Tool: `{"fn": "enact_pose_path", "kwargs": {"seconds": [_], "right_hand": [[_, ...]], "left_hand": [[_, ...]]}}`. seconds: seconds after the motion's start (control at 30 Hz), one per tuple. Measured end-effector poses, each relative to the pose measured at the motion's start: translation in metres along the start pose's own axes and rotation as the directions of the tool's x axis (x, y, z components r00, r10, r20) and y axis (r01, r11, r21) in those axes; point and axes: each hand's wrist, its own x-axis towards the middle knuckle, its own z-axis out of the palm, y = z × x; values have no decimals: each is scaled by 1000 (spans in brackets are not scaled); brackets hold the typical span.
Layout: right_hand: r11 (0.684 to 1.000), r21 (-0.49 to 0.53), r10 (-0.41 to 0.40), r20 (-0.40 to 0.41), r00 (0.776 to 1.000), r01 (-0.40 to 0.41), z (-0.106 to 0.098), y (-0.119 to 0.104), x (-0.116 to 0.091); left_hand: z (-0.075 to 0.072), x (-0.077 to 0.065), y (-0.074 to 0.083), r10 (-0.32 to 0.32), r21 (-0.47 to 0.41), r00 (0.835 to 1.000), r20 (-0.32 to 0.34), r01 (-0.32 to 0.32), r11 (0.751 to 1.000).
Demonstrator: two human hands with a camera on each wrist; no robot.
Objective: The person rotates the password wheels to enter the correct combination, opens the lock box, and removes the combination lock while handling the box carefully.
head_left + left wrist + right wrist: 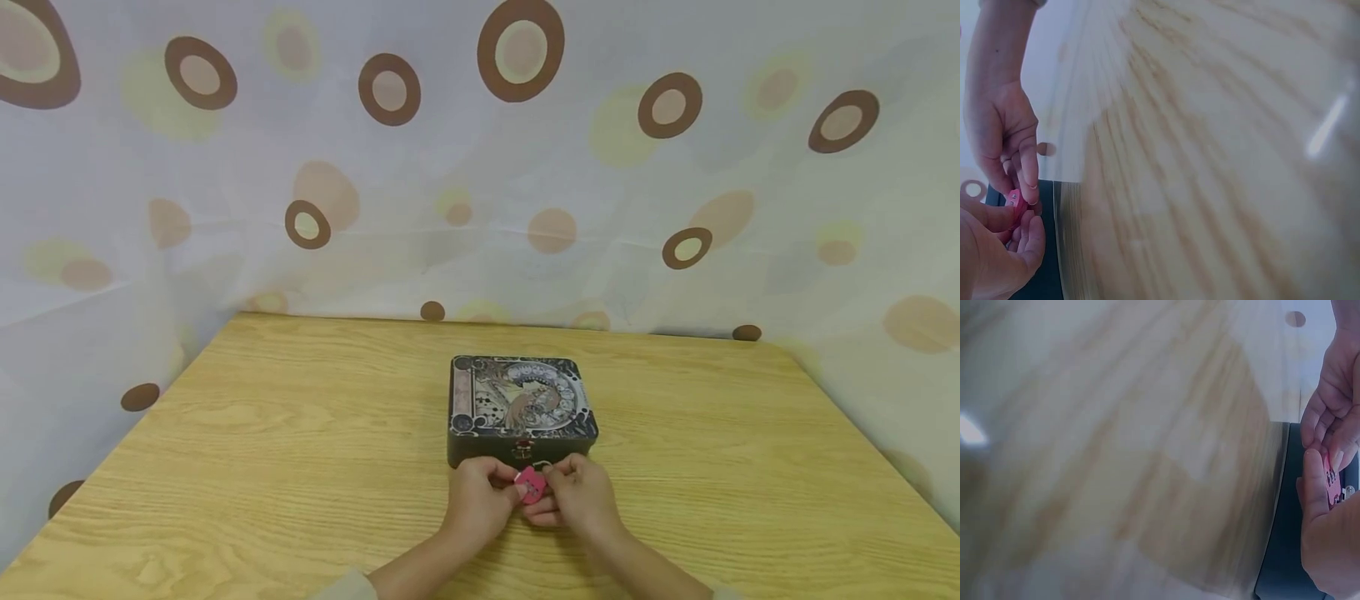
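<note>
A small pink combination padlock [531,486] with a metal shackle is held between both hands, just in front of a decorated box [523,398]. My left hand [480,502] pinches the padlock's left side between thumb and fingers. On the other side, my right hand [581,496] grips it near the shackle, with its lower fingers underneath. In the right wrist view, dark marks show on the padlock's face [1333,481]. The box has a dark body, a patterned lid that is down, and a small metal clasp [522,450] on its front. Fingers partly cover the padlock.
The box stands on a wood-grain table [300,433]. Behind and at both sides hangs a pale cloth [450,167] with brown and yellow spots, meeting the table's edges.
</note>
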Motion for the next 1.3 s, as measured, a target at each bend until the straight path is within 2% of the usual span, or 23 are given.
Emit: {"fn": "enact_pose_path", "kwargs": {"seconds": [0.17,0.37,0.57,0.67,0.77,0.97,1.13,1.3], "right_hand": [[995,-93,-28,-1,1000,28,-4,-1,0],[982,-163,-80,85,993,93,-14,-4,-2],[973,-164,-127,214,969,164,-29,-2,-5],[975,-141,-130,264,956,171,-36,1,-6],[979,-140,-108,279,954,151,-41,4,-7],[981,-163,-65,243,968,106,-51,7,-10],[979,-191,-34,168,985,67,-58,10,-11],[978,-206,-14,98,995,34,-65,14,-9]], "left_hand": [[3,-1,0,4,-36,1000,-3,-4,999],[8,-3,0,-9,-52,1000,-14,8,999],[14,-4,1,-64,-135,998,13,65,989],[17,-5,2,-99,-185,994,43,105,977],[22,-6,2,-141,-217,988,60,151,964],[34,-8,4,-187,-275,977,105,209,938],[43,-8,7,-180,-263,974,136,211,941],[54,-6,11,-167,-249,977,133,197,948]]}}
